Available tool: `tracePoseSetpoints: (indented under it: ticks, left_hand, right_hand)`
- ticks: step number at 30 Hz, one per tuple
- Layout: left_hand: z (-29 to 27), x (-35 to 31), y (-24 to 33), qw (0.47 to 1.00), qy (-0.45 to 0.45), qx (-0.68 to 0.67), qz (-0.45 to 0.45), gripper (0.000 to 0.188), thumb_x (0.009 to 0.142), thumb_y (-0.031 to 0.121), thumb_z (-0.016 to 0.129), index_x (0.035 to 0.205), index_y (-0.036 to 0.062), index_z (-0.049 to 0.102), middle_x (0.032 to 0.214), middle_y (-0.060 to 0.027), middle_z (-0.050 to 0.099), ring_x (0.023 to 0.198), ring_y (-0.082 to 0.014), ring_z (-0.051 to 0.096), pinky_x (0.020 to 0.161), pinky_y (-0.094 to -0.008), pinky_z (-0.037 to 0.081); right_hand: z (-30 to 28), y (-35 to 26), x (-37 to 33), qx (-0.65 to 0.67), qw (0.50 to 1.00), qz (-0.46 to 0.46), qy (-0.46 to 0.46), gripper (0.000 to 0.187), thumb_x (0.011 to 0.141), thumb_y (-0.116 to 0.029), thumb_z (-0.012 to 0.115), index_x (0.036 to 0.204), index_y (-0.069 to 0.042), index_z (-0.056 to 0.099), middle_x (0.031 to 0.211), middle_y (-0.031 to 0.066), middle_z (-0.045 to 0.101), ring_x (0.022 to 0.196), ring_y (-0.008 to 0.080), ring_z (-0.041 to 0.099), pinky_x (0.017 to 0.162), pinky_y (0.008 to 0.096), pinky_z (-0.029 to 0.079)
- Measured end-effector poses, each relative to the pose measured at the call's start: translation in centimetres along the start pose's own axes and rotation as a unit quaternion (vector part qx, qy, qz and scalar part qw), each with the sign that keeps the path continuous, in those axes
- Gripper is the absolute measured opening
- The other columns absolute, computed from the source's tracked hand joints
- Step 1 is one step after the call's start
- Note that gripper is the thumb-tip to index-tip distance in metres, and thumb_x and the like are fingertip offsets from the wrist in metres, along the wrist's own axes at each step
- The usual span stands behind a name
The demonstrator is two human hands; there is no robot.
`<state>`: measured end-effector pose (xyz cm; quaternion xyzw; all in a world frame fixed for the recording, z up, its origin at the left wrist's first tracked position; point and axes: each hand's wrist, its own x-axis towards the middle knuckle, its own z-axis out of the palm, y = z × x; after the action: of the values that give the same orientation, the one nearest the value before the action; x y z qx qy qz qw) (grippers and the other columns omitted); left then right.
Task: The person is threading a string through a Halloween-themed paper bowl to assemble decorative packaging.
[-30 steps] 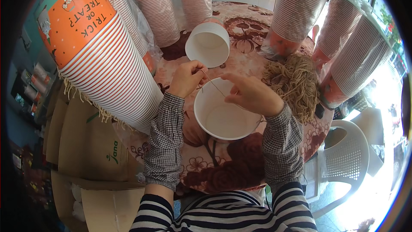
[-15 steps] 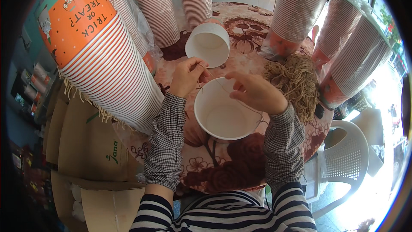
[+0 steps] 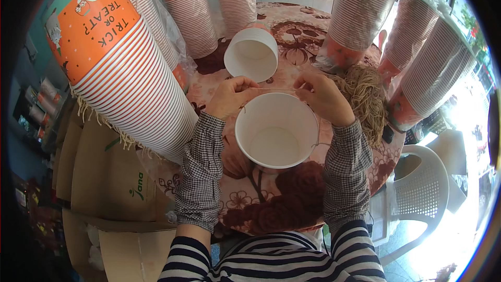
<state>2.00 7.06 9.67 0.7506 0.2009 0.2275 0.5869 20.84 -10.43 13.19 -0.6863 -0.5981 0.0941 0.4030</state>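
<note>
A thin twine (image 3: 275, 90) is stretched between my two hands, just above the far rim of a white paper bucket (image 3: 277, 161). My left hand (image 3: 233, 96) pinches one part of it at the bucket's far left. At the far right, my right hand (image 3: 325, 98) pinches the other part between thumb and fingers. The bucket stands upright with its mouth toward me and nothing inside. A short end of twine shows on its left side, and more twine hangs along its right side. Behind it lies a second white bucket (image 3: 251, 57), tipped with its mouth facing me.
Tall stacked orange-and-white buckets (image 3: 130, 78) lean at the left. Bagged stacks (image 3: 360, 13) stand at the back and right. A tan twine bundle (image 3: 368, 102) lies right of my hand on the flowered tablecloth (image 3: 245, 203). A cardboard box (image 3: 109, 167) and white chair (image 3: 422, 193) flank the table.
My right hand has moved from over the bucket's mouth out to the right and slightly back. The twine is now drawn straight between both hands. My left hand has barely shifted.
</note>
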Motion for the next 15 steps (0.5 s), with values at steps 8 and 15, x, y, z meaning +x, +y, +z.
tracePoseSetpoints:
  ticks: [8, 15]
  left_hand:
    - [-0.4, 0.2, -0.8, 0.998, -0.021, 0.049, -0.029, 0.022, 0.090, 0.013, 0.062, 0.107, -0.0011, 0.063, 0.089, -0.0032, 0.066, 0.073, -0.0069, 0.060, 0.064, -0.0206, 0.049]
    - [-1.1, 0.8, -2.5, 0.999, 0.012, 0.016, -0.026, 0.022, 0.091, 0.009, 0.057, 0.110, -0.0015, 0.062, 0.094, -0.0059, 0.067, 0.082, -0.0105, 0.064, 0.072, -0.0223, 0.053]
  right_hand:
    - [1.3, 2.9, 1.0, -0.036, 0.999, 0.011, -0.019, 0.014, 0.079, -0.009, 0.062, 0.087, 0.002, 0.064, 0.081, 0.0195, 0.065, 0.075, 0.0337, 0.064, 0.070, 0.0402, 0.050]
    - [1.3, 3.7, 0.9, -0.061, 0.997, 0.029, -0.023, 0.017, 0.079, -0.014, 0.064, 0.087, 0.001, 0.064, 0.081, 0.0182, 0.066, 0.079, 0.0337, 0.064, 0.072, 0.0410, 0.050]
